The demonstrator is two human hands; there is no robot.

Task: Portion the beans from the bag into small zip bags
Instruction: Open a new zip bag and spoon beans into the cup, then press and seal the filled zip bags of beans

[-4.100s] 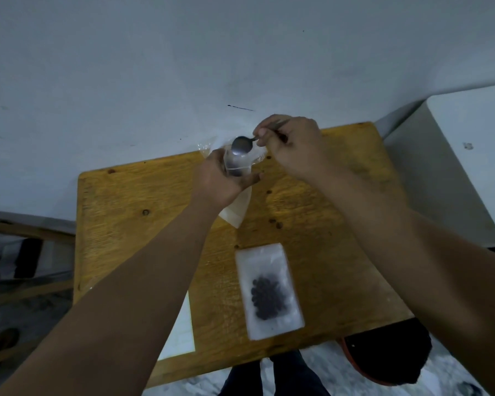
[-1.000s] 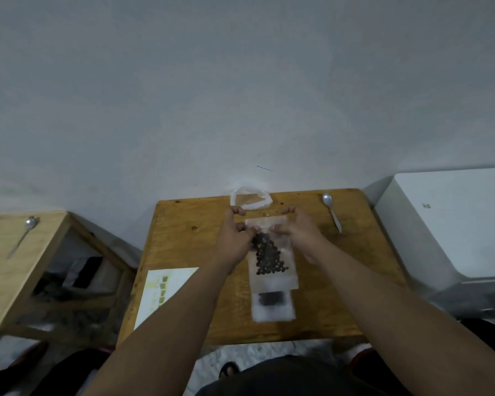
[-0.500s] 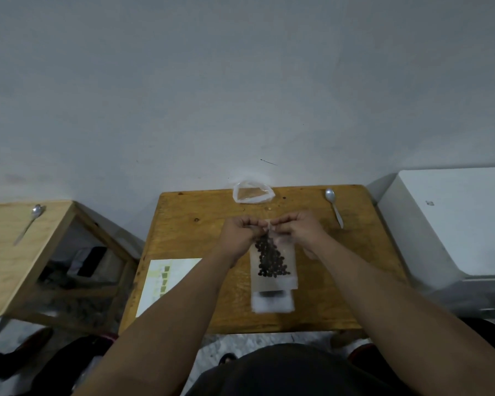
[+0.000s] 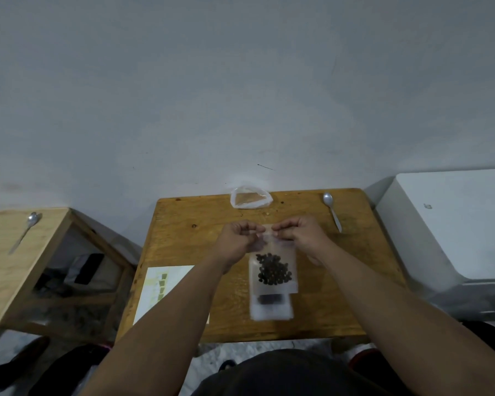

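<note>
Pinching the top strip of a zip bag (image 4: 272,277), the left hand (image 4: 240,238) and the right hand (image 4: 300,235) meet over the middle of the table (image 4: 183,224). The fingers (image 4: 253,227) of each hand are curled and clamped on that strip, one hand to either side of its centre.

There are two small bags. The held one is clear and rectangular. Its long axis runs from the far edge toward the near edge, with its mouth toward the wall. A dark cluster of beans (image 4: 273,269) sits in its middle. Its lower end overlaps the second zip bag (image 4: 272,308), which lies flat nearer the near edge and shows a dark patch inside. Whether the held bag rests on the table or is lifted cannot be told.

One larger clear bag (image 4: 250,198) sits open at the far edge.

There are two spoons. One spoon (image 4: 332,211) lies near the far right corner, and another spoon (image 4: 25,231) lies on the side table (image 4: 12,267).

One paper sheet (image 4: 160,284) lies along the left edge.
</note>
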